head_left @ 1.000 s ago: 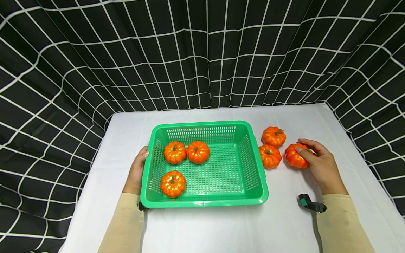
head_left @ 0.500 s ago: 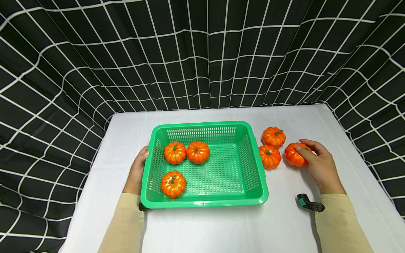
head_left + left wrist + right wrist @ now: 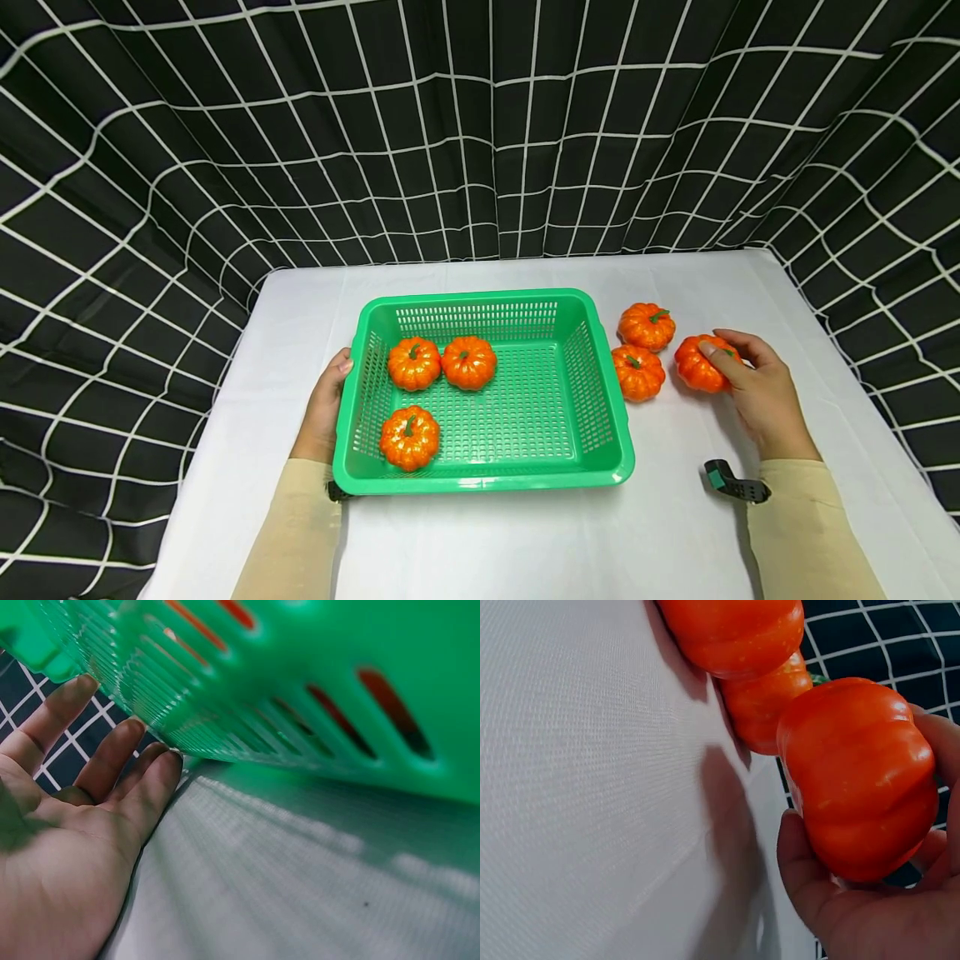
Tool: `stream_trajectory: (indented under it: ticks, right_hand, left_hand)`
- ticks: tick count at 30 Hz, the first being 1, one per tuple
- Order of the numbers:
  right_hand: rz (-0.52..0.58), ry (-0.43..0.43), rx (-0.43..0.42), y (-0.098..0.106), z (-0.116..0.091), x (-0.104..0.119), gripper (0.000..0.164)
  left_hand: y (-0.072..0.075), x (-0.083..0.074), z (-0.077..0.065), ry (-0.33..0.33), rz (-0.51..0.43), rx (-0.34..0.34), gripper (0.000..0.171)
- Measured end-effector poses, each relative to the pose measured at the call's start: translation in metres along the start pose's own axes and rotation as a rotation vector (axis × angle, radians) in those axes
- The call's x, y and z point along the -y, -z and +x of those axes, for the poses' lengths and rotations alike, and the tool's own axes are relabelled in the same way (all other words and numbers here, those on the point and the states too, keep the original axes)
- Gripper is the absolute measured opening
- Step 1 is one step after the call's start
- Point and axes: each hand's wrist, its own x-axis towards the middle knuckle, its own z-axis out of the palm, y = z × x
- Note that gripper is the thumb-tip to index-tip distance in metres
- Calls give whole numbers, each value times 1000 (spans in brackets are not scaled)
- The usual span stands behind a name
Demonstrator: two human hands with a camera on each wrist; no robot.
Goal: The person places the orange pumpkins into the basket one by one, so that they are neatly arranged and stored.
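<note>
My right hand (image 3: 767, 392) holds a small orange pumpkin (image 3: 699, 365) between thumb and fingers. In the right wrist view this pumpkin (image 3: 859, 780) hangs a little above the white cloth, its shadow beneath. Two more pumpkins, a far one (image 3: 647, 326) and a near one (image 3: 638, 373), rest on the cloth between it and the green basket (image 3: 480, 484). My left hand (image 3: 322, 408) is at the basket's left side. Seen from the left wrist, that hand's fingers (image 3: 112, 761) are loosely bent, their tips against the slotted outer wall. Its thumb is hidden there.
Inside the basket sit three pumpkins: one at the back left (image 3: 414, 364), one beside it (image 3: 468, 363) and one at the front left (image 3: 409, 438). White cloth (image 3: 555, 542) covers the table. A black curtain (image 3: 495, 125) with white grid lines encloses the back and sides.
My right hand has lifted its pumpkin slightly off the cloth and shifted a little to the left. The left hand and the basket stay in place.
</note>
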Motion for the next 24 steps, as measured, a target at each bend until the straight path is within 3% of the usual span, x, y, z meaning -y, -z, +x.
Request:
stream_trajectory:
  ticks: [8,15,24]
  right_hand:
    - [122,-19,-16,-3,0,5,36]
    - [75,-12,-41,-4,1,5,43]
    - [153,27,-19,-5,-1,8,39]
  left_hand:
    - [-1,1,2,-4,4,-35,30]
    - [-3,0,-2,23,22,-45,31]
    - [-3,0,-2,21,24,-45,31]
